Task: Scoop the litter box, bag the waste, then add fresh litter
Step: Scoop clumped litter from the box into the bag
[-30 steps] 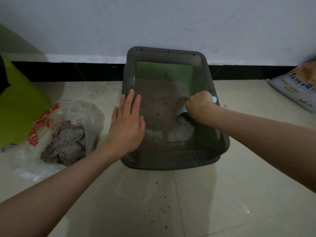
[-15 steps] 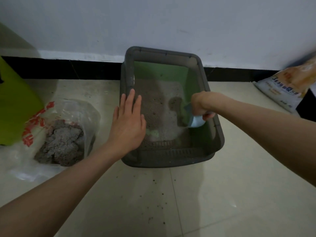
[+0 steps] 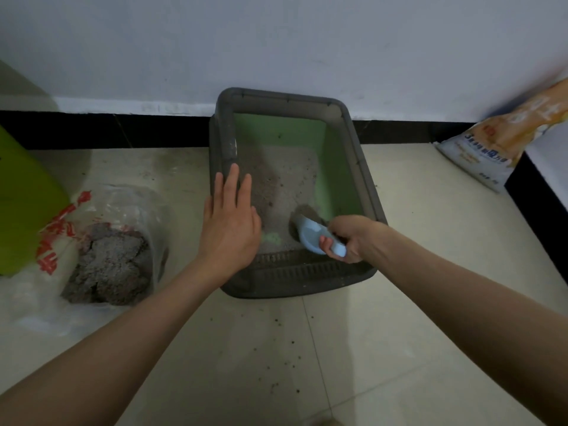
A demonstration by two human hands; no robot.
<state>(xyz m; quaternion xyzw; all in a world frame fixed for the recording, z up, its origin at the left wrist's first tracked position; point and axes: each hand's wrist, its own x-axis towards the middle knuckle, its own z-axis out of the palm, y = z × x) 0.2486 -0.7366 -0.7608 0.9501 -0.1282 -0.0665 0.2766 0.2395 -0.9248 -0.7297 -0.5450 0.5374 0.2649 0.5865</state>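
Note:
A dark grey litter box (image 3: pixel 370 192) with green inner walls stands on the floor against the wall, a thin layer of grey litter (image 3: pixel 285 179) on its bottom. My left hand (image 3: pixel 229 224) rests flat, fingers straight, on the box's left rim. My right hand (image 3: pixel 345 238) grips the handle of a light blue scoop (image 3: pixel 309 233) at the near right corner inside the box, its blade down in the litter. Left of the box lies a clear plastic bag (image 3: pixel 101 241) with red print, holding grey clumped waste.
A white and orange litter sack (image 3: pixel 504 139) leans at the far right by a dark edge. A lime green object (image 3: pixel 21 204) stands at the far left. Loose litter grains dot the tiled floor (image 3: pixel 276 348) in front of the box.
My right hand has drawn the scoop from the middle right of the box back to the near right corner. My left hand has stayed on the left rim.

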